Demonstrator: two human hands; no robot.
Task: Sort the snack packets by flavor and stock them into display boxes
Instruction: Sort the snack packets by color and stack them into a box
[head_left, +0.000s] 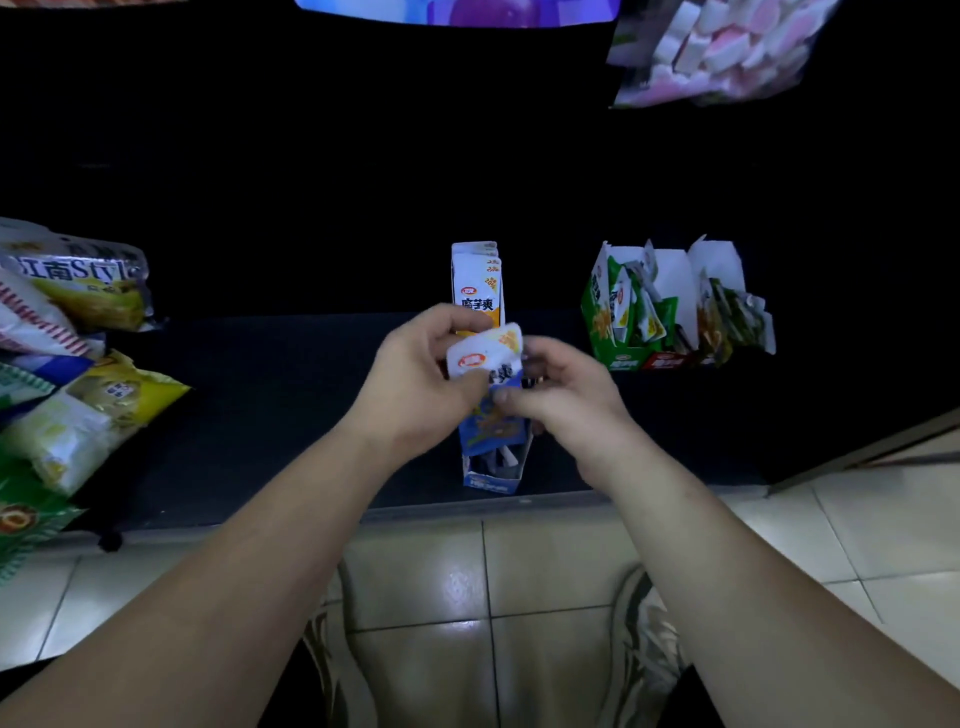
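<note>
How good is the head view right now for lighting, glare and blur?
Head view: dim overall, near black behind the counter; the packet held by the left hand and right hand has a washed-out white top; a glare patch on the floor tiles; the bag of pink and white sweets top right is smeared; edges bend from the wide angle.

One head-worn wide-angle camera is looking forward and steeply downward, sitting close above the left hand (415, 374) and right hand (571, 400) at the dark counter (270, 415).
</note>
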